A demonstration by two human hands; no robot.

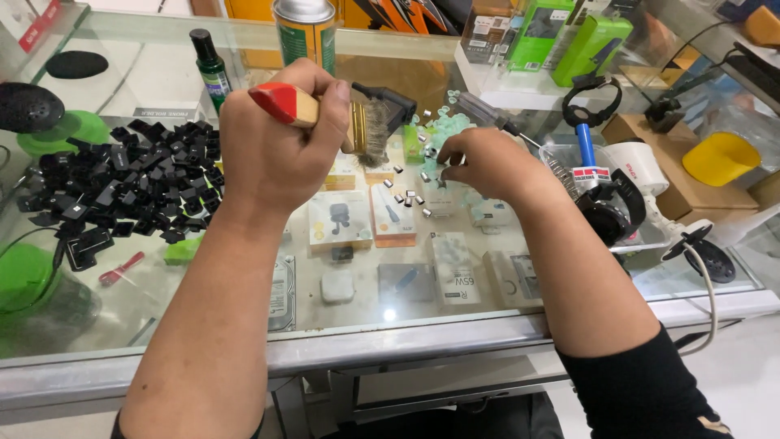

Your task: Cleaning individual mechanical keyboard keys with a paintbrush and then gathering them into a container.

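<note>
left hand (280,134) fisted around paintbrush (325,114), handle mostly hidden in the grip, long axis near level, bristles pointing right (red butt left), over glass counter (244,317), right hand (483,162) fingers curled down over small metal clips (406,197), possibly pinching one, fingertips hidden

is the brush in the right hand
No, the left hand grips the wooden-handled brush, while the right hand reaches among small metal pieces.
</note>
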